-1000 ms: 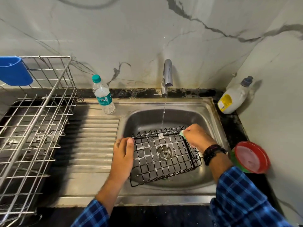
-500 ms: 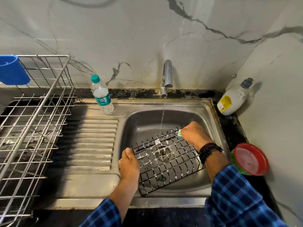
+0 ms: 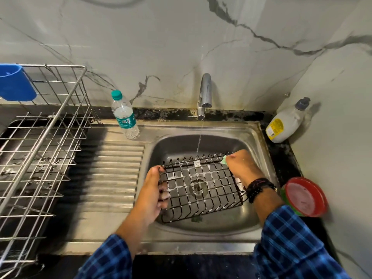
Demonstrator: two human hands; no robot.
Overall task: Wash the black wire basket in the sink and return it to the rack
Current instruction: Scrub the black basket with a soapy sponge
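Well, I see the black wire basket [image 3: 203, 186] inside the sink [image 3: 256, 147], held tilted over the drain. Its right side is partly hidden behind the right hand [image 3: 239, 168]. I cannot make out much of the green sponge [image 3: 224, 159] there, only a small bit poking out of the fist.

The basket is thin dark wire in little squares, with pointy loops along the far edge and white foam stuck on the wires. The sink is shiny gray metal with a ribbed part on its left.

The left hand [image 3: 153, 194] grips the basket's left edge, with its fingers curled round the wire. The right hand is curled tight round the sponge at the far right corner, and a dark bead band sits on its wrist.

A thin stream of water [image 3: 199, 139] falls from the tap [image 3: 205, 91] onto the basket's far edge. The silver rack [image 3: 52, 118] stands to the left on the worktop, cut off by the picture edge, with a blue cup [image 3: 15, 83] on it.
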